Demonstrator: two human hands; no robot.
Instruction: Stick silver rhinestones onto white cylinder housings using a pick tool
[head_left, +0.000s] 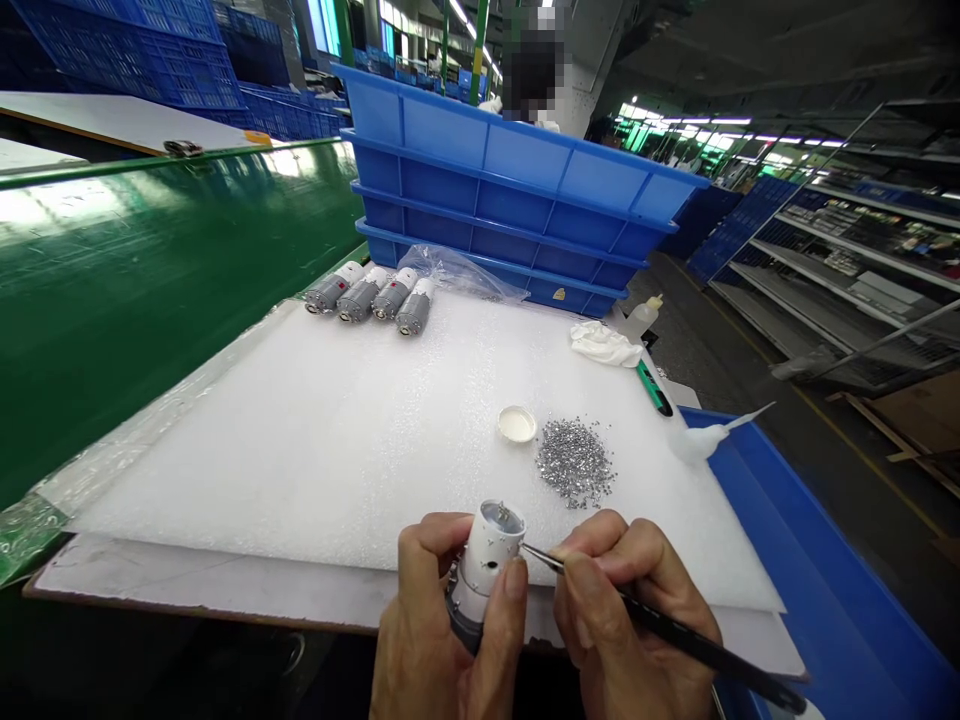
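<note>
A small motor (489,555) is being clenched upright in the left hand (442,620), just over the near edge of a white foam sheet (262,470). Tweezers (675,632) are being pinched in the right hand (630,610), with their tips being held at the motor's side. A heap of silver grains (575,462) and a small white lid (517,424) are being supported by the foam nearby, while four more motors (365,298) are being kept in a row along its far edge, before stacked blue crates (517,175).

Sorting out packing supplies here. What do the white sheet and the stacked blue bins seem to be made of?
The white sheet looks like soft plastic foam: matte, finely pitted surface. The blue bins look like moulded plastic: smooth, slightly glossy, with ribbed walls.
</note>
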